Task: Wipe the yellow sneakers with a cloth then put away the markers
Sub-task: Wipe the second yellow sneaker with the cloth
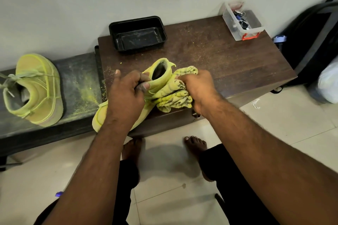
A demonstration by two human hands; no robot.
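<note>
Down on the pale floor, two bare feet (195, 145) stand under the arms. Just above them, at the front edge of the brown table (228, 60), the left hand (126, 95) grips the collar of a yellow sneaker (159, 76) and holds it steady. The right hand (197, 87) is curled tight round a bunched yellow cloth (175, 95), pressed against the side of that shoe.

To wipe well, I think the left hand should keep the shoe from sliding, and the cloth should rub in short strokes, turning to a cleaner bit since it looks smudged with dark marks. Yellow dust lies near the shoe, so wiping away from it may help.

Off to the left, the other yellow sneaker (36, 89) sits on a dark bench (78, 78), well apart.

Farther back, a black tray (113, 29) stands near the wall with nothing big inside, only faint scuffs. At the far right corner a clear box (230, 23) with an orange clip holds what look like keys. No markers can be picked out.
</note>
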